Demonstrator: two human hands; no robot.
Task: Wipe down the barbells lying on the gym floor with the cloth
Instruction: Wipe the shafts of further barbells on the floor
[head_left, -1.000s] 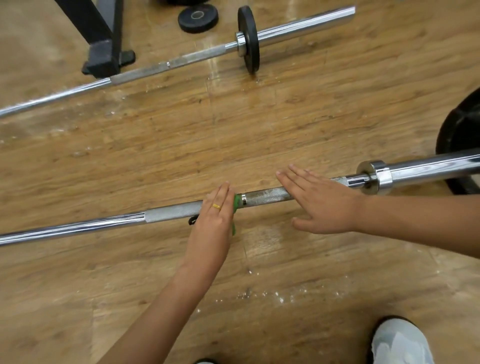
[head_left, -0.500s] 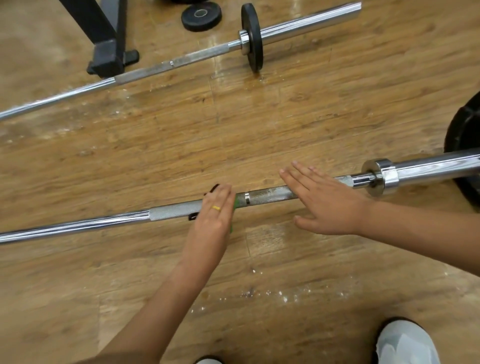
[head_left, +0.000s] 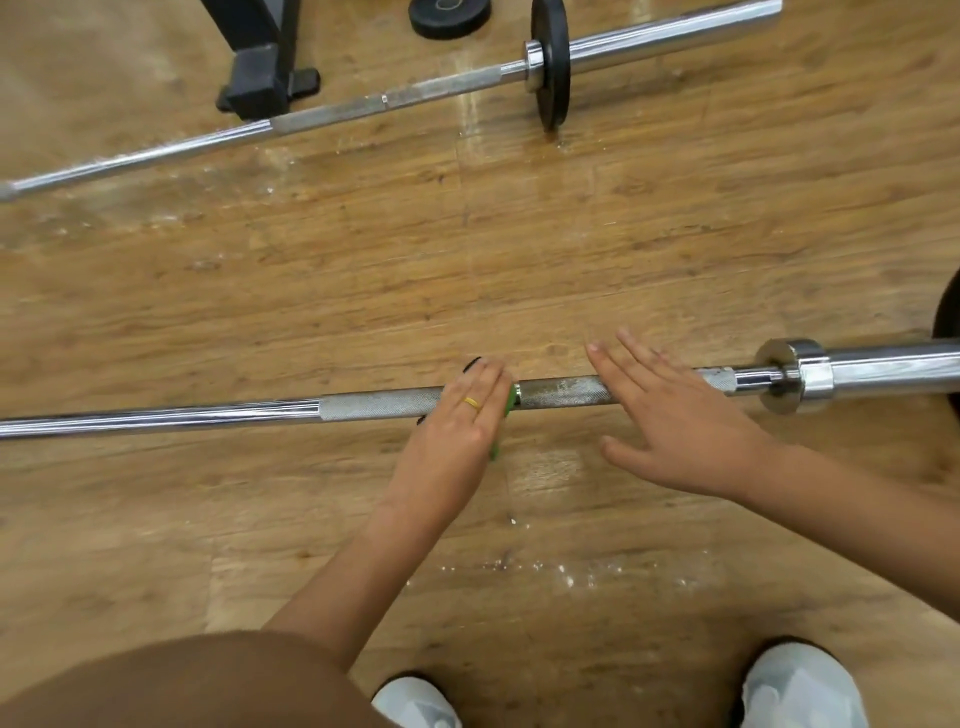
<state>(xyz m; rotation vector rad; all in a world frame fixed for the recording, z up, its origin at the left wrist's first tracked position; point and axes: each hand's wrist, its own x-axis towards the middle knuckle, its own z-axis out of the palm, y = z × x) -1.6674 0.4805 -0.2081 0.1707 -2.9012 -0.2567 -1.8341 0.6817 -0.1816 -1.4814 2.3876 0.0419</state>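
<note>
The left hand (head_left: 457, 415), fingers flat, presses the green cloth (head_left: 512, 399) onto the near barbell (head_left: 374, 405) at its knurling, barely shifted since a second ago; the right hand (head_left: 670, 415) lies open on the shaft, steadying; much wiping probably remains.

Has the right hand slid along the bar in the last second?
No. The right hand lies flat on the near barbell, as far from its chrome collar as before.

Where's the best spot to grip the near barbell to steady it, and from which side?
Probably the knurled stretch of the near barbell between the cloth and the collar, from above: it lies level along the floor, the texture resists slipping, and the right hand rests flat there.
</note>
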